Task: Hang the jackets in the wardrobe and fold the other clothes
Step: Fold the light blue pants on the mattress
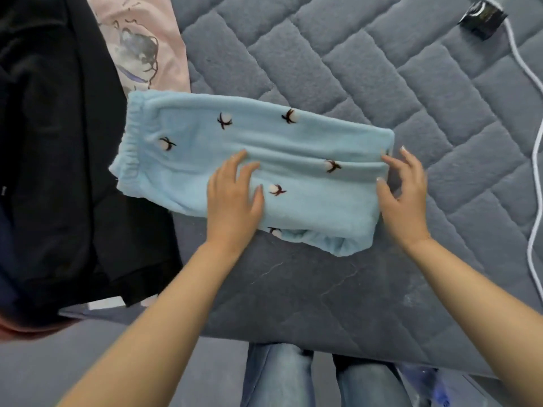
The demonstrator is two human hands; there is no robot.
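Left hand (235, 198) flat, fingers (238, 161) straight, pressing the folded light-blue fleece trousers (252, 160). Right hand (402, 192) at their right fold, fingers (392, 161) loosely bent, touching the edge. Trousers lying on the quilted grey bed (382, 83), beside a black garment (58, 142) and a pink printed top (141, 39).

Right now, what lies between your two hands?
Only the light blue fleece pants: left hand flat on them, right hand at their folded edge, per head view.

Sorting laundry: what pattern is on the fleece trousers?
Light blue fleece trousers with cotton-boll motifs; head view.
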